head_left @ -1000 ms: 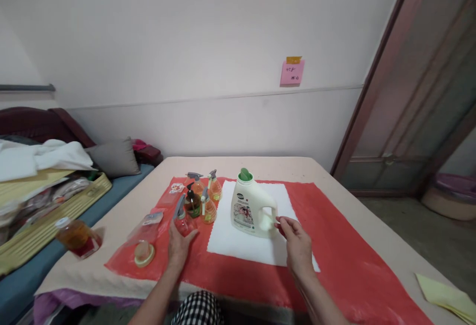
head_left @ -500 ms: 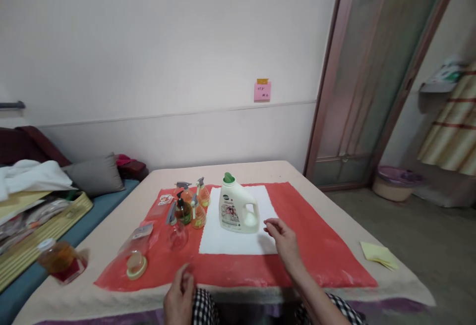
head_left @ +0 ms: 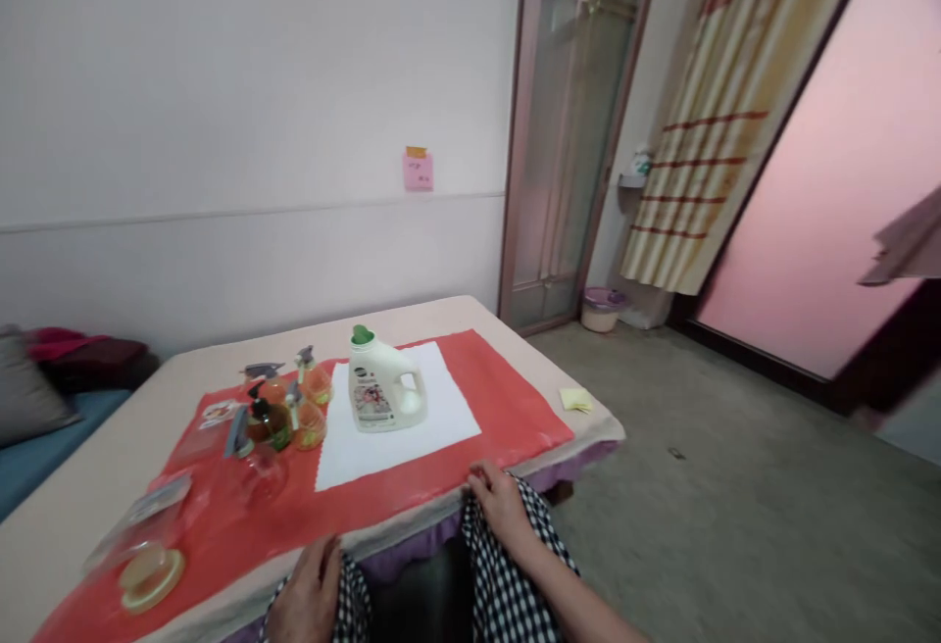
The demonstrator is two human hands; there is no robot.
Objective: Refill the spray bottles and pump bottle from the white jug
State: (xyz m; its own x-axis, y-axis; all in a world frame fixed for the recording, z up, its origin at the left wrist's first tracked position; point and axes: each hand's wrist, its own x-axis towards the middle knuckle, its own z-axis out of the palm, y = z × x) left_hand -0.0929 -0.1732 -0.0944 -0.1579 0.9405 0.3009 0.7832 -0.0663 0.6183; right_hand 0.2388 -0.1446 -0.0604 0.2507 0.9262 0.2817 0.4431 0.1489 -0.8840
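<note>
My left hand [head_left: 307, 592] rests on the checked trouser leg at the table's front edge, holding nothing, fingers loosely extended. On the other knee lies my right hand [head_left: 501, 504], its fingers slightly bent and without anything in them, close to the edge of the red cloth [head_left: 433, 486]. A cream detergent jug [head_left: 386, 388] with a green top [head_left: 361, 334] stands upright on a white sheet [head_left: 441, 413], beyond both hands. To its left are several spray bottles [head_left: 316, 383] and a dark pump bottle [head_left: 271, 424]. A clear pinkish bottle [head_left: 259, 476] stands nearer.
A round container with a pale rim [head_left: 152, 579] and a clear plastic packet [head_left: 139, 525] lie at the near left. Yellow sticky notes [head_left: 575, 399] lie at the table's right corner. A pink note [head_left: 419, 173] hangs on the wall. A lidded bin [head_left: 604, 310] stands on the floor.
The view has turned to the right, bringing the curtain and pink panel into sight. My right hand has drawn back from beside the jug to my knee. The jug stays on the white sheet.
</note>
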